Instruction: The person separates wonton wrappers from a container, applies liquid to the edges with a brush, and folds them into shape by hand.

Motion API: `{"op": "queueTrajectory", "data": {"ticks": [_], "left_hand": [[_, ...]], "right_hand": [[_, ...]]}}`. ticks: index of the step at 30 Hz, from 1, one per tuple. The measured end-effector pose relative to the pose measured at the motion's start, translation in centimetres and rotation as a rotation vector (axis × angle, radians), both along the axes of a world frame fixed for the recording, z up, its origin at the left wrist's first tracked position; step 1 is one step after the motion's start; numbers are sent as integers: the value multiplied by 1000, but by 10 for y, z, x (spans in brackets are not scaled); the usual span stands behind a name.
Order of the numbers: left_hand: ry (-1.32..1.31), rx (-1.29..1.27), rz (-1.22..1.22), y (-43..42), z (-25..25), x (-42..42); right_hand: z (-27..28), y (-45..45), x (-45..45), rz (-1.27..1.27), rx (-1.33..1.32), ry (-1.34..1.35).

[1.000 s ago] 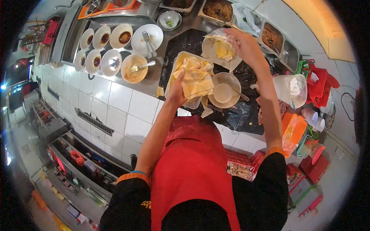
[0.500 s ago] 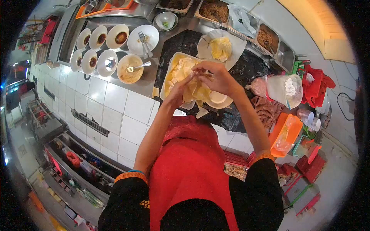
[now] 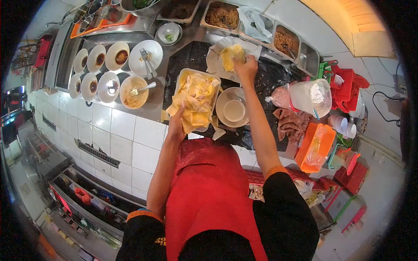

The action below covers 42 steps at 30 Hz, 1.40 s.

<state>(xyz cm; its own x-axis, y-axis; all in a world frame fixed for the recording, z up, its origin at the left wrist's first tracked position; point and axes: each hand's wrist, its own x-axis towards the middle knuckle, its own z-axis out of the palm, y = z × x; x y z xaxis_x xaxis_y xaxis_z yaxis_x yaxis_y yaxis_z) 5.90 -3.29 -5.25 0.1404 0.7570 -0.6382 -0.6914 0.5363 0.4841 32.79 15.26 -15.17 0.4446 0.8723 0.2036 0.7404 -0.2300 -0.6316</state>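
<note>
My left hand (image 3: 176, 125) is at the near left edge of a white tray (image 3: 216, 93) heaped with yellow folded wontons (image 3: 196, 93). Its thumb shows on top, gripping a wonton at the edge of the heap; the other fingers are hidden underneath. My right hand (image 3: 246, 68) reaches to a stack of yellow wonton wrappers (image 3: 229, 56) lying on white paper (image 3: 213, 62). Its fingertips are closed at the right edge of the stack. Between the hands stands a pale bowl (image 3: 221, 108) with a smaller cup (image 3: 234, 111) and a utensil handle inside.
Bowls with dark sauce (image 3: 116, 56), a plate with forks (image 3: 153, 48) and a bowl with a fork (image 3: 133, 99) stand left. Metal food pans (image 3: 222, 16) line the back. A flour tub (image 3: 311, 98), brown cloth (image 3: 291, 124) and orange container (image 3: 314, 148) sit right.
My hands were together over the tray, working on a wrapper. They have parted: the left moved down-left to the heap's edge, the right up to the wrapper stack. The camera view shifted slightly.
</note>
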Motion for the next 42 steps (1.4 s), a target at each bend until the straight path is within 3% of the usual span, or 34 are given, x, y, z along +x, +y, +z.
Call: {"op": "queueTrajectory", "data": {"ticks": [5,14,17,19,20,22,23,25,28,30,32,36,42], "left_hand": [[2,23,-40,-7,-3,-1],[-358,217,-11,6,25,-7],[-251,80,110,7,7,-14],[-275,94,133,9,-6,-18],[-304,109,145,12,-11,-19],[-348,120,152,24,0,-13],[-384,126,129,31,6,-8],[-413,129,113,40,16,1],[-375,153,47,45,24,15],[-599,283,46,46,32,25],[-606,342,-28,43,46,31],[-616,335,76,34,78,41],[-580,377,83,24,89,42]], "right_hand": [[7,13,-24,-175,-265,-60],[-2,19,-28,131,149,97],[17,15,-20,131,213,113],[36,14,-10,116,36,474],[49,12,-6,123,39,476],[102,-6,-6,317,-93,931],[126,-13,-9,324,-94,932],[170,-31,-17,694,-225,1168],[208,-63,-41,916,-345,1213],[214,-85,-52,973,-255,1109],[224,-103,-57,935,-122,407],[229,-135,-61,837,109,328],[245,-156,-63,905,142,74]]}}
